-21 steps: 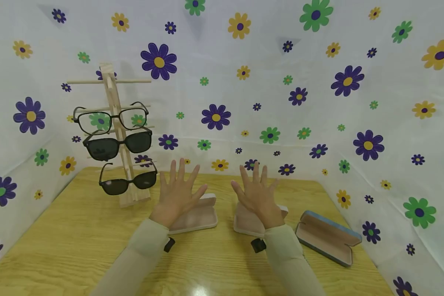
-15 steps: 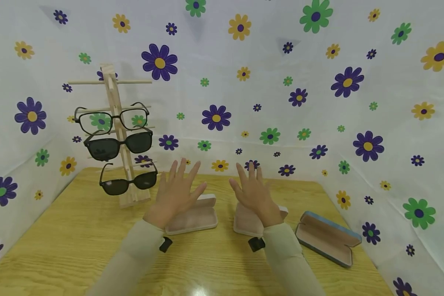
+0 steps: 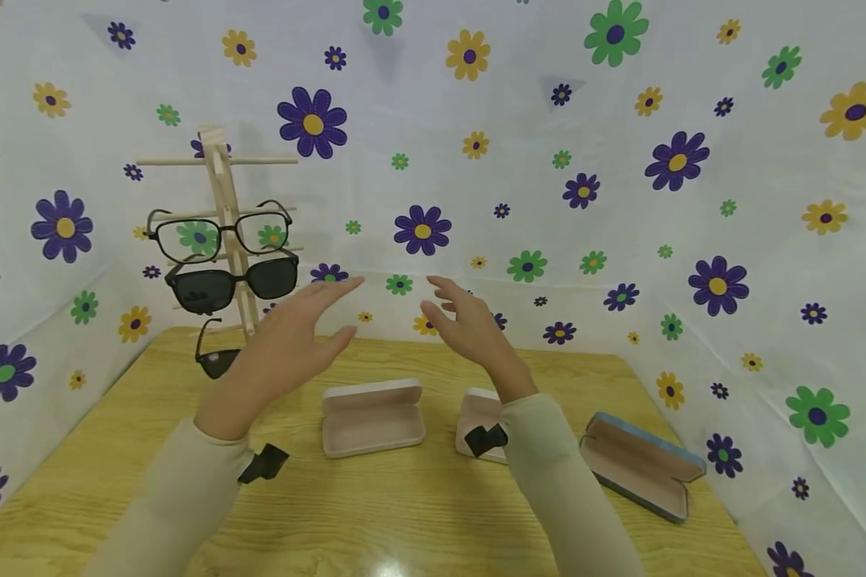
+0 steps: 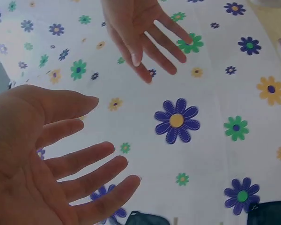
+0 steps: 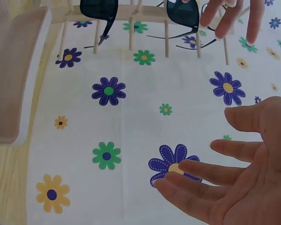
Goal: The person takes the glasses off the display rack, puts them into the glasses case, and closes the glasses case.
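- White cloth printed with purple, green and yellow flowers hangs behind and along both sides of a wood-grain table.
- Far left rises a wooden stand with crossbars, carrying clear-lens glasses uppermost, dark sunglasses under them, and a lowest dark pair.
- I see the left hand raised on the near side of the stand, released, fingers extended and thumb apart; in the head view it blocks the stand's foot and part of the lowest dark pair.
- Facing it, well apart, the right hand hangs in the air, also grasping nothing, fingers slightly bent.
- Mid-table lies a left pale case, lid raised; to its right, a right pale case is partly covered by a black block on the right wrist and by the cream sleeve.
- Farther right, a blue-grey case lies slantwise, lid up.
- Any lettering on glasses or cases is too small for me to make out.
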`<state>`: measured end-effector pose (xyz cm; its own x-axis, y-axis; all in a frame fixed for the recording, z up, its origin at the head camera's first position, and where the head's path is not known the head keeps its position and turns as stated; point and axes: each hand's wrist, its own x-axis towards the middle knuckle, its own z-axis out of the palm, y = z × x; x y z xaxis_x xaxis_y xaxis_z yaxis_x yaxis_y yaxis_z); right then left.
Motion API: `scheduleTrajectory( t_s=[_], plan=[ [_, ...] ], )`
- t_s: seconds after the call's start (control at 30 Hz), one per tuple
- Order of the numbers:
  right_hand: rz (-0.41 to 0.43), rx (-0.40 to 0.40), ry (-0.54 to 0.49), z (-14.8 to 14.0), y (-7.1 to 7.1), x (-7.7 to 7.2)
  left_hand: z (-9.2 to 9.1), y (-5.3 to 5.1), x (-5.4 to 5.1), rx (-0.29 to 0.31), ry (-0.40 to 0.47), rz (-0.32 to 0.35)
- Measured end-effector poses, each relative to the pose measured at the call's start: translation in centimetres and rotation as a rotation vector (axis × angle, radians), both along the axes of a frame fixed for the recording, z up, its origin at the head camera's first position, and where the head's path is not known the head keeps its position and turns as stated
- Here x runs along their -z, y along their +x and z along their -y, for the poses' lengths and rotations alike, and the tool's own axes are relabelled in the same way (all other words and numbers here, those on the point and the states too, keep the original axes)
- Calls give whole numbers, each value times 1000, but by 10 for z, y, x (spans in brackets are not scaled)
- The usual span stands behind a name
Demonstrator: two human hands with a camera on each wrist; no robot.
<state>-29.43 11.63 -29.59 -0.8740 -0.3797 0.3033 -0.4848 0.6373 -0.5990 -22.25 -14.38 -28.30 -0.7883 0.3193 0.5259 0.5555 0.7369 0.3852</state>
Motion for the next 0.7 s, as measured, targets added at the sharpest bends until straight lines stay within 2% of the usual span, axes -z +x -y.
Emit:
scheduleTrajectory(
  t_s=[0.17, 0.27, 0.37, 0.53, 0.7],
  plan=[
    [-31, -35, -72, 18, -9, -18, 29, 12, -27, 15, 99, -148],
    [-39, -61, -119, 29, -15, -28, 44, 21, -42, -3, 133, -165],
    [-21, -85, -167, 41, -21, -36, 58, 27, -52, -44, 150, -170],
    [22, -127, -224, 63, -26, -49, 82, 36, -61, -153, 193, -186],
    [56, -164, -251, 84, -25, -58, 102, 37, -64, -319, 206, -184]
  ],
)
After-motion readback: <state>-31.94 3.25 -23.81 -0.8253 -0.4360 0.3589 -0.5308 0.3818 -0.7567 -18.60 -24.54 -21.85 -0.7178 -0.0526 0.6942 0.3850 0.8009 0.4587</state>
